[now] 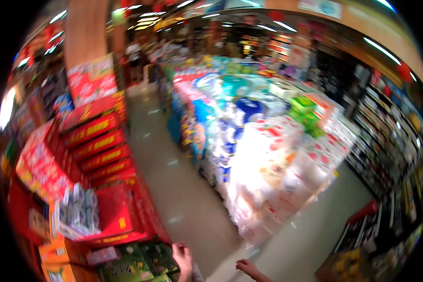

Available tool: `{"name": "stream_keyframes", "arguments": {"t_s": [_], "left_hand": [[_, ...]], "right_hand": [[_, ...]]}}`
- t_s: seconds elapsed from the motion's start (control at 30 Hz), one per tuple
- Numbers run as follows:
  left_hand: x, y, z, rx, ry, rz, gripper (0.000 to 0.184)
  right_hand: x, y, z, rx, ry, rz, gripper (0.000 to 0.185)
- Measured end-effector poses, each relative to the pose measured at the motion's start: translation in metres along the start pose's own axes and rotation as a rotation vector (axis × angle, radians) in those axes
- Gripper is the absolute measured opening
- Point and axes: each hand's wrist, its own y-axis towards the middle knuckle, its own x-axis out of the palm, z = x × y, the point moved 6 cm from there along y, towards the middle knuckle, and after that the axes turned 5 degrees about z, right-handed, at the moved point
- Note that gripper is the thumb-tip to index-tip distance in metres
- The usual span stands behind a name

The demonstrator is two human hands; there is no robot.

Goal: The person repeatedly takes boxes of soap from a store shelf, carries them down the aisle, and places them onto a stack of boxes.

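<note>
At the bottom edge, my left hand (183, 259) is beside the dark green floral boxes (127, 265); its fingers are bent and blurred, and whether they touch a box is unclear. My right hand (247, 267) is lower right of it, over the floor, with its fingers curled and small in view; what it holds, if anything, cannot be made out. Ahead of my right hand stands a large stack of plastic-wrapped white packs (268, 188).
A red tiered display (113, 207) holds wrapped grey-white rolls (82, 211) on the left, above orange boxes (63, 254). An aisle floor (174, 202) runs between it and the stack. Shelves (385, 136) line the right. A distant person (135, 56) stands at the back.
</note>
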Motion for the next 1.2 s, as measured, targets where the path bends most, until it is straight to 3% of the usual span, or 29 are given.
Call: {"name": "stream_keyframes", "arguments": {"t_s": [0.1, 0.2, 0.33, 0.43, 0.53, 0.57, 0.67, 0.7, 0.77, 0.87, 0.9, 0.97, 1.07, 1.2], "left_hand": [[0.083, -0.067, 0.013, -0.004, 0.166, -0.319, 0.006], [0.136, -0.140, 0.039, 0.092, 0.276, -0.606, 0.017], [0.198, -0.234, 0.026, 0.152, 0.277, -0.882, 0.020], [0.243, -0.290, -0.007, 0.228, 0.077, -1.144, 0.019], [0.281, -0.342, 0.000, 0.191, 0.201, -1.273, 0.018], [0.288, -0.364, 0.037, 0.008, 0.083, -1.359, 0.018], [0.323, -0.393, 0.026, -0.056, 0.095, -1.465, 0.018], [0.338, -0.395, -0.001, 0.099, 0.098, -1.494, 0.018], [0.362, -0.404, -0.024, -0.004, 0.092, -1.552, 0.016], [0.396, -0.424, -0.027, -0.020, 0.202, -1.598, 0.014], [0.412, -0.428, -0.032, -0.010, 0.204, -1.625, 0.013], [0.442, -0.443, -0.029, -0.031, 0.185, -1.644, 0.014], [0.488, -0.463, 0.007, 0.159, 0.159, -1.679, 0.017], [0.555, -0.495, 0.030, -0.041, 0.104, -1.793, 0.020]], "right_hand": [[-0.053, -0.059, 0.030, 0.114, 0.151, 0.136, 0.034], [-0.095, -0.088, 0.073, -0.025, 0.080, 0.293, 0.039], [-0.151, -0.125, 0.137, -0.142, 0.395, 0.659, 0.030], [-0.192, -0.172, 0.153, 0.027, 0.651, 0.601, 0.031], [-0.228, -0.230, 0.156, -0.010, 0.835, 0.760, 0.029], [-0.233, -0.235, 0.170, 0.017, 0.879, 0.812, 0.028], [-0.248, -0.244, 0.207, 0.163, 0.931, 0.937, 0.027], [-0.250, -0.242, 0.216, 0.166, 0.940, 0.960, 0.027], [-0.250, -0.228, 0.243, 0.179, 0.948, 1.004, 0.027], [-0.258, -0.196, 0.274, 0.047, 1.003, 1.065, 0.025], [-0.271, -0.209, 0.256, 0.133, 0.933, 1.052, 0.024], [-0.309, -0.210, 0.250, 0.035, 0.870, 1.121, 0.023], [-0.367, -0.246, 0.208, 0.031, 0.825, 1.247, 0.025], [-0.450, -0.301, 0.119, -0.034, 0.775, 1.429, 0.026]]}}
